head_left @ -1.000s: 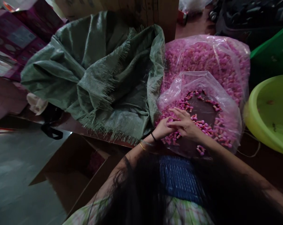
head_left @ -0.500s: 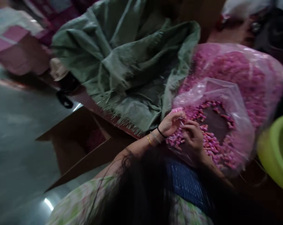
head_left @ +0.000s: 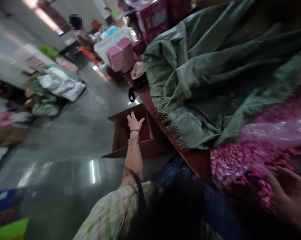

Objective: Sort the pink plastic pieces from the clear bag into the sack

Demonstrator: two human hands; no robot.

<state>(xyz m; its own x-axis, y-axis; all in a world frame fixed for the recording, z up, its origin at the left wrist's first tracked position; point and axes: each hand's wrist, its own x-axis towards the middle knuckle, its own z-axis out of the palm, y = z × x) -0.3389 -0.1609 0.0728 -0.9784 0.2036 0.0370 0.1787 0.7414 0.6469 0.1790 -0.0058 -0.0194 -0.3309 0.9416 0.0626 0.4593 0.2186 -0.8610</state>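
Note:
My left hand [head_left: 135, 122] reaches out over an open cardboard box [head_left: 120, 133] on the floor, its fingers spread and nothing seen in them. Dark pink contents [head_left: 144, 132] show inside that box, below and to the right of the hand. At the right edge my right hand [head_left: 290, 193] is beside a heap of small pink pieces [head_left: 232, 163] on the table. Its fingertips are dim and blurred, so I cannot tell whether they hold a piece. Clear plastic film [head_left: 277, 131] lies over part of the heap.
A green woven sack [head_left: 190, 83] with a frayed edge covers much of the reddish table [head_left: 197, 160]. Pink cartons [head_left: 122, 55] stand beyond it. White and green sacks [head_left: 63, 83] lie on the shiny floor [head_left: 73, 133]. Further back is another person [head_left: 83, 36].
My view has swung left. My left hand has left my right hand and the pink pieces, moved over the cardboard box, and its fingers have spread. My right hand remains near the heap.

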